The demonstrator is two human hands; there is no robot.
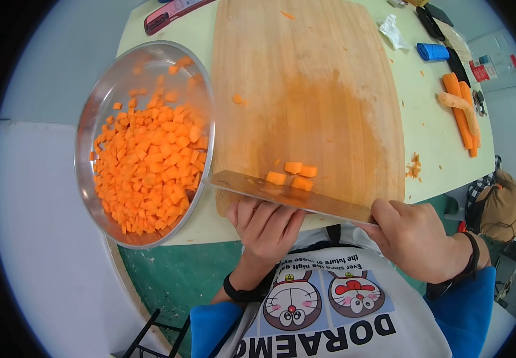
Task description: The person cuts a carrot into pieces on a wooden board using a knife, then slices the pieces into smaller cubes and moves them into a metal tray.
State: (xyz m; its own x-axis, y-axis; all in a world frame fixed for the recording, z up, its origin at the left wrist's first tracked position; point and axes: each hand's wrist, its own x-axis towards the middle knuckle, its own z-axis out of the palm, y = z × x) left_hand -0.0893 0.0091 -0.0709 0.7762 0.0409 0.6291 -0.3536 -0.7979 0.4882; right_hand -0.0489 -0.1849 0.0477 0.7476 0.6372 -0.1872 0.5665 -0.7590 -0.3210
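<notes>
My right hand is closed around the handle end of a wide kitchen knife. Its blade slants across the near edge of the wooden cutting board, pointing left. Just beyond the blade lie several cut carrot pieces. My left hand is behind the blade on the near side, fingers curled and pressed together, with the fingertips at the blade and partly hidden. Whatever they may hold cannot be made out. To the left, a round metal tray holds a heap of diced carrot.
Peeled carrots lie on the right side of the pale table, close to carrot scraps. Further back are a blue roll, a crumpled tissue and a plastic bottle. A dark red object lies at the back left.
</notes>
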